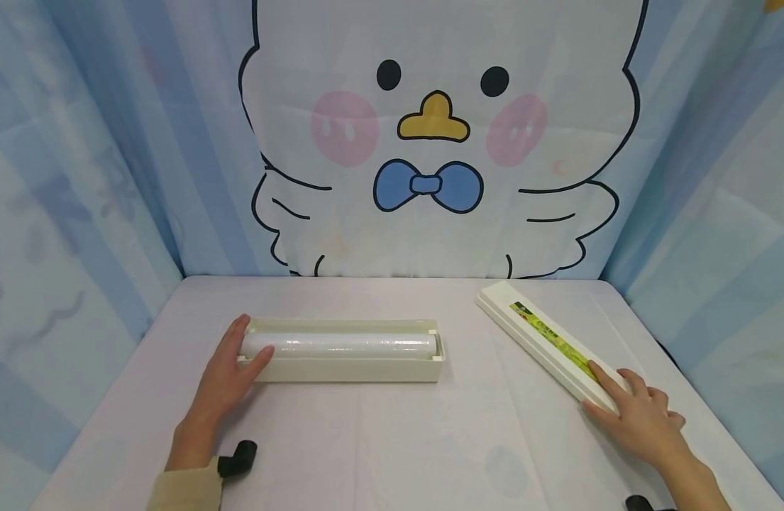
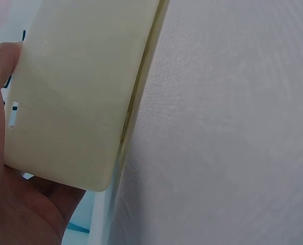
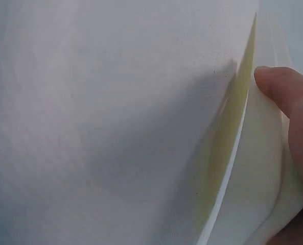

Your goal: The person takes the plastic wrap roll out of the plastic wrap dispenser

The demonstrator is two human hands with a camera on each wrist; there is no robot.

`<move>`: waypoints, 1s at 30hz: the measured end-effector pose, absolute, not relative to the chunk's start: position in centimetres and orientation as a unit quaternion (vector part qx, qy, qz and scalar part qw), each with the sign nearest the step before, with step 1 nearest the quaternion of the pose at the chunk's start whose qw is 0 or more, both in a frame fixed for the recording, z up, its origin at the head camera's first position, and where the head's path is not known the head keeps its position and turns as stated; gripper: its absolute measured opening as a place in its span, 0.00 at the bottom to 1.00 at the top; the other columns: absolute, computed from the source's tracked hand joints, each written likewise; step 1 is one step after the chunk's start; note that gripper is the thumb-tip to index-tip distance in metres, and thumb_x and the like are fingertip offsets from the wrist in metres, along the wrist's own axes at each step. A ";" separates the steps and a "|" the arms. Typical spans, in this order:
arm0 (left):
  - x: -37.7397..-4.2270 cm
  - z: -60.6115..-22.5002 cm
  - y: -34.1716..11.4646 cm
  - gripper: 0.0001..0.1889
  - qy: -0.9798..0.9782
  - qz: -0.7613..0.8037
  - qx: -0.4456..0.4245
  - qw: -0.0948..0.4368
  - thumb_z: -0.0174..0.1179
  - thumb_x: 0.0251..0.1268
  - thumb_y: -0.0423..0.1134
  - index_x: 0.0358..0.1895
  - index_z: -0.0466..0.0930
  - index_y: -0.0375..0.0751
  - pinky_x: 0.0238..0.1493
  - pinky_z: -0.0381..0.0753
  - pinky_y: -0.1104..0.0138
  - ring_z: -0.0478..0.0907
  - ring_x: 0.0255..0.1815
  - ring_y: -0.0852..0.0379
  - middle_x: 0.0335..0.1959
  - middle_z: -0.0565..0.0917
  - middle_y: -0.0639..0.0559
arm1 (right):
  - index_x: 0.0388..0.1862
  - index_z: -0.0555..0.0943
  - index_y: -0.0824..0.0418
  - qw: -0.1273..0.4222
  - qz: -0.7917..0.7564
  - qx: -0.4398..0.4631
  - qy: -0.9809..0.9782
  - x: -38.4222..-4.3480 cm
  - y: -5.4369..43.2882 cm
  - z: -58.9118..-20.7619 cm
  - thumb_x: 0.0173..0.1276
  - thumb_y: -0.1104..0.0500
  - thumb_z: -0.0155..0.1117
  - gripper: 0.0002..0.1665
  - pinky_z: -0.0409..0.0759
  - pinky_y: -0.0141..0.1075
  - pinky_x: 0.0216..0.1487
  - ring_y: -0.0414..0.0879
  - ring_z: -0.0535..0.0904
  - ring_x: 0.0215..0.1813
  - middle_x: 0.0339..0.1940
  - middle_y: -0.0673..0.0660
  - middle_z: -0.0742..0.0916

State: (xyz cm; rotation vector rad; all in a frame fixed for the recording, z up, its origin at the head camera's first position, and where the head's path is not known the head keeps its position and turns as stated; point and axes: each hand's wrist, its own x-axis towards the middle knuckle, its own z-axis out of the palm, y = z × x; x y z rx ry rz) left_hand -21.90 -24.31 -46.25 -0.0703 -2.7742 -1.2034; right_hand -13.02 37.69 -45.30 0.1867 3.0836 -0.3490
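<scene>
A cream plastic box (image 1: pixel 340 370) lies lengthwise on the table, its top uncovered. Inside it is a shiny roll of cling film (image 1: pixel 353 345). My left hand (image 1: pixel 228 369) grips the box's left end, thumb over the front edge and fingers behind; the left wrist view shows the thumb (image 2: pixel 3 61) at the upper edge of the box's smooth front wall (image 2: pixel 79 102). At right, a long white lid (image 1: pixel 538 341) with a green label (image 1: pixel 551 337) slants toward me. My right hand (image 1: pixel 641 419) holds its near end, thumb (image 3: pixel 284 92) along the side wall (image 3: pixel 261 148).
A pale cloth covers the table (image 1: pixel 392 440). Behind it hangs a curtain (image 1: pixel 436 234) with a cartoon bird, and blue patterned curtains (image 1: pixel 79 213) close off both sides. Black wrist mounts (image 1: pixel 238 458) show by the sleeves.
</scene>
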 end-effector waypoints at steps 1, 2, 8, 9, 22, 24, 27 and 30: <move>-21.9 -46.2 -24.3 0.47 -0.916 -0.396 -0.023 0.058 0.55 0.75 0.58 0.82 0.42 0.36 0.74 0.44 0.38 0.41 0.80 0.34 0.81 0.45 0.34 | 0.81 0.54 0.59 0.018 -0.113 0.060 0.992 -13.1 37.6 -45.2 0.73 0.30 0.52 0.50 0.60 0.80 0.38 0.87 0.54 0.57 0.68 0.79 0.56; -21.9 -46.2 -24.3 0.46 -0.916 -0.396 -0.022 0.058 0.55 0.75 0.58 0.82 0.42 0.37 0.74 0.44 0.38 0.41 0.80 0.34 0.81 0.45 0.34 | 0.81 0.54 0.59 0.021 -0.113 0.060 0.992 -13.1 37.6 -45.1 0.73 0.30 0.52 0.50 0.60 0.80 0.39 0.88 0.54 0.57 0.67 0.79 0.56; -21.9 -46.2 -24.3 0.47 -0.917 -0.394 -0.015 0.055 0.56 0.74 0.58 0.82 0.42 0.37 0.74 0.44 0.38 0.41 0.80 0.34 0.82 0.45 0.35 | 0.81 0.53 0.58 0.029 -0.116 0.053 0.991 -13.2 37.6 -45.3 0.73 0.29 0.52 0.51 0.60 0.81 0.38 0.88 0.54 0.57 0.67 0.79 0.56; -21.9 -46.1 -24.3 0.47 -0.917 -0.395 -0.014 0.054 0.56 0.74 0.58 0.82 0.42 0.37 0.74 0.44 0.38 0.41 0.80 0.34 0.82 0.45 0.35 | 0.81 0.53 0.58 0.029 -0.115 0.052 0.992 -13.3 37.6 -45.3 0.73 0.29 0.52 0.51 0.60 0.81 0.38 0.88 0.54 0.57 0.67 0.79 0.56; -21.9 -46.1 -24.6 0.47 -0.914 -0.400 -0.024 0.056 0.57 0.74 0.57 0.81 0.42 0.35 0.74 0.44 0.38 0.42 0.80 0.33 0.81 0.45 0.34 | 0.81 0.54 0.60 0.076 -0.092 0.064 0.991 -13.9 37.4 -44.4 0.68 0.24 0.52 0.57 0.60 0.82 0.40 0.89 0.52 0.58 0.67 0.80 0.56; -22.0 -46.1 -24.6 0.47 -0.914 -0.401 -0.029 0.056 0.57 0.74 0.57 0.82 0.42 0.35 0.74 0.45 0.38 0.42 0.80 0.33 0.81 0.45 0.34 | 0.80 0.54 0.60 0.077 -0.088 0.067 0.991 -13.9 37.4 -44.3 0.68 0.23 0.51 0.57 0.59 0.83 0.40 0.89 0.52 0.58 0.67 0.80 0.56; -22.1 -46.2 -24.6 0.47 -0.913 -0.402 -0.031 0.055 0.57 0.74 0.57 0.82 0.42 0.36 0.74 0.45 0.37 0.42 0.80 0.33 0.81 0.45 0.34 | 0.80 0.55 0.59 0.065 -0.081 0.064 0.993 -13.9 37.3 -44.0 0.68 0.23 0.51 0.56 0.60 0.82 0.40 0.89 0.53 0.58 0.67 0.79 0.57; -22.2 -46.2 -24.6 0.46 -0.913 -0.403 -0.031 0.056 0.57 0.74 0.57 0.81 0.43 0.35 0.74 0.45 0.38 0.43 0.80 0.34 0.81 0.46 0.34 | 0.80 0.56 0.57 0.044 -0.070 0.056 0.995 -13.9 37.0 -43.7 0.69 0.24 0.51 0.54 0.61 0.81 0.39 0.88 0.54 0.58 0.67 0.79 0.58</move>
